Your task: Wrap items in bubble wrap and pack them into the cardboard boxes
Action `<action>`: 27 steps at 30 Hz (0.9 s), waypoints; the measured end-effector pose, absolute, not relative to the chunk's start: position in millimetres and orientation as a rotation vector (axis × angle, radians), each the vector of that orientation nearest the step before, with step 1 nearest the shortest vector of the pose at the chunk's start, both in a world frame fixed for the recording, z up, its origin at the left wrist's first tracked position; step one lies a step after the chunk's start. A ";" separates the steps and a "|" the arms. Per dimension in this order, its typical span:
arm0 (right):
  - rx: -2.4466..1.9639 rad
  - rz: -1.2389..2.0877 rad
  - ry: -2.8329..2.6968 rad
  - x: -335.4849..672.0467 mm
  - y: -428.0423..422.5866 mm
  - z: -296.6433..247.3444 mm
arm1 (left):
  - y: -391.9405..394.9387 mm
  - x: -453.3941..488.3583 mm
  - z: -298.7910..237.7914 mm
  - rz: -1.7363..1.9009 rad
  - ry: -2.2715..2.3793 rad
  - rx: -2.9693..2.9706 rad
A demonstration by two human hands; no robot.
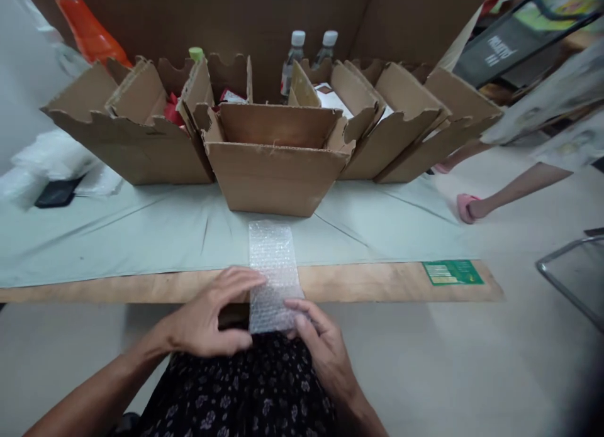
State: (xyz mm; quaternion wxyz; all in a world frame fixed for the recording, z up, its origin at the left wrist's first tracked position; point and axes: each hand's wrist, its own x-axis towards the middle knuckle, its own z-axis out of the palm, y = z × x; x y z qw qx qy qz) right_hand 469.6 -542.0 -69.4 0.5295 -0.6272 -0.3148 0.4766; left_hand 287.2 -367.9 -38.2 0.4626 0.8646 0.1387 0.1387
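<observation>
A narrow piece of clear bubble wrap (272,261) lies over the wooden front edge of the table, its near end sticking out above my lap. My right hand (323,342) pinches the near right corner of the wrap between thumb and fingers. At the wrap's left side is my left hand (214,314), thumb and fingers spread apart, fingertips close to the wrap or touching it. Straight ahead of the wrap stands an open cardboard box (278,179); its contents are mostly hidden.
More open cardboard boxes (155,151) stand in a row behind, with bottles (293,60) at the back. On the left lie bubble wrap sheets (56,157) and a dark flat object (57,193). A green card (453,272) is on the right edge. Another person's leg (519,188) shows at right.
</observation>
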 end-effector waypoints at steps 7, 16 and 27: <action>-1.416 0.800 -0.897 487.1 -517.1 -61.0 | -376.7 313.4 -68.2 0.564 0.884 2.130; -1.752 -0.047 -1.920 510.2 -491.3 -81.1 | -362.6 323.0 -79.3 0.616 0.935 2.494; -1.639 0.157 -1.748 525.1 -469.5 -65.7 | -375.0 310.8 -71.8 0.778 0.775 2.443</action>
